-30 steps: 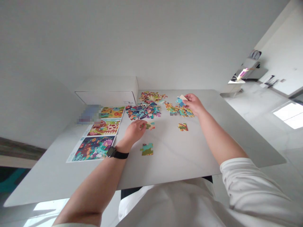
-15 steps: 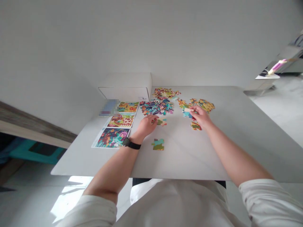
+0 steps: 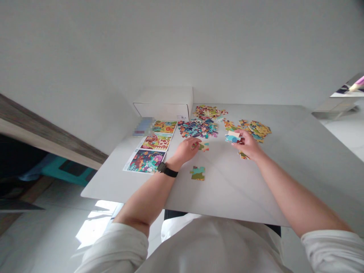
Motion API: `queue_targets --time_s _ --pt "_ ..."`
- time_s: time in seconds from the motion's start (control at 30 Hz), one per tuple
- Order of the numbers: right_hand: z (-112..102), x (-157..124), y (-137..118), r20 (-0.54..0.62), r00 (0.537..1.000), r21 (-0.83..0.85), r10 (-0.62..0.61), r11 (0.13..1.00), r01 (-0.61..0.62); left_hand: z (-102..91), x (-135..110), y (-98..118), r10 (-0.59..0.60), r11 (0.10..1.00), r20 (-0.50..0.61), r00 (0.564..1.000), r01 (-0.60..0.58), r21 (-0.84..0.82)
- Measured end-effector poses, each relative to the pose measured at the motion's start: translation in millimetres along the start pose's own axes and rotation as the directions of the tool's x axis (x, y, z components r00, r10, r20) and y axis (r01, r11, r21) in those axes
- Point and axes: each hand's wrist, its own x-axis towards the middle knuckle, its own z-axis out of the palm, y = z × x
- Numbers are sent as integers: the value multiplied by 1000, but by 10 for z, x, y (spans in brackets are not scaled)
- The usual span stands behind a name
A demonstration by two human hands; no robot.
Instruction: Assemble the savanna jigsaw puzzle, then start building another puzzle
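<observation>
On my remote feed: right hand (image 3: 249, 147), fingers clamped on blue-and-cream puzzle piece (image 3: 232, 137) by its edge, presumably so its print shows. Left hand (image 3: 186, 150), fingers curled at green piece (image 3: 204, 146) on table (image 3: 227, 193); whether gripping, I cannot tell. Picture sheets (image 3: 148, 160): face up, likely for viewing.

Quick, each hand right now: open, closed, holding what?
Left hand: curled beside a green-and-cream jigsaw piece; whether it grips anything cannot be told.
Right hand: closed on at least one blue jigsaw piece.
</observation>
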Motion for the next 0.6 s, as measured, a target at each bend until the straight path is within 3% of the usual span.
queue_targets --time_s 0.43,0.6 --pt "24 11 43 45 999 -2 -30 1000 30 29 -16 -42 87 996 15 996 -87 3" --pt "24 11 77 39 999 -94 -29 995 33 32 -3 -63 91 996 42 995 -91 13"
